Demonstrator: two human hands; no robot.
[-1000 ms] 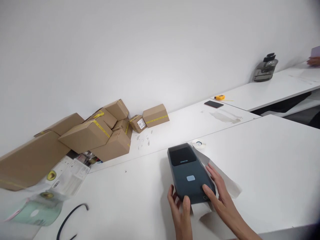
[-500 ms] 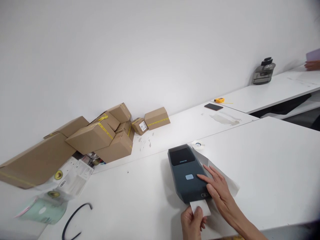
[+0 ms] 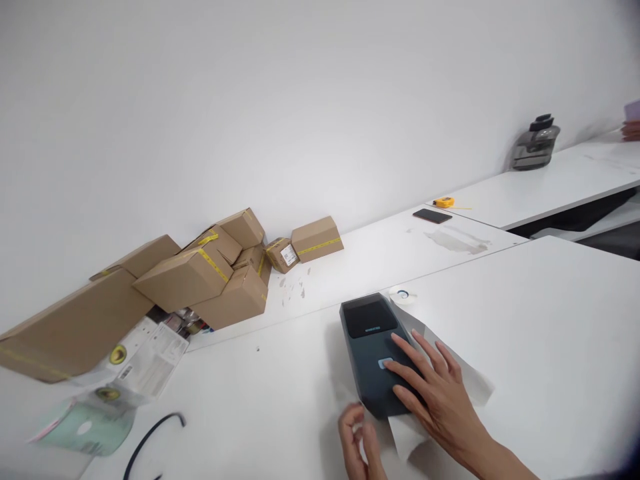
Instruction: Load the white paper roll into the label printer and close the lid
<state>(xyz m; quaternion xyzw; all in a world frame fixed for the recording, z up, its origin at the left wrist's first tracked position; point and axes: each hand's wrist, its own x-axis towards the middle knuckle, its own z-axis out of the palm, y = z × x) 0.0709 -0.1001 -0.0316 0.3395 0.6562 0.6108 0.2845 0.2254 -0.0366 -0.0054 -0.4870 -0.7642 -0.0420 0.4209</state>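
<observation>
A dark grey label printer (image 3: 373,340) lies on the white table (image 3: 540,320). My right hand (image 3: 433,390) rests flat on its near end, fingers spread, with a fingertip by the small pale button (image 3: 385,363). A white label strip (image 3: 407,433) sticks out of the printer's front, just below that hand. My left hand (image 3: 357,440) hovers at the bottom edge, left of the strip. Its fingers are loosely curled and slightly blurred, and nothing shows in them. White backing paper (image 3: 470,380) trails out to the right of the printer.
Several cardboard boxes (image 3: 200,277) with yellow tape are piled at the left by the wall. Printed packets (image 3: 145,360), a pale green bag (image 3: 85,427) and a black cable (image 3: 150,433) lie nearby. Farther right are a phone (image 3: 433,215), a yellow tape measure (image 3: 443,201) and a tape dispenser (image 3: 535,143).
My left hand has let go of the label strip and drawn back to the left. My right hand has slid further onto the printer, fingers spread over the button.
</observation>
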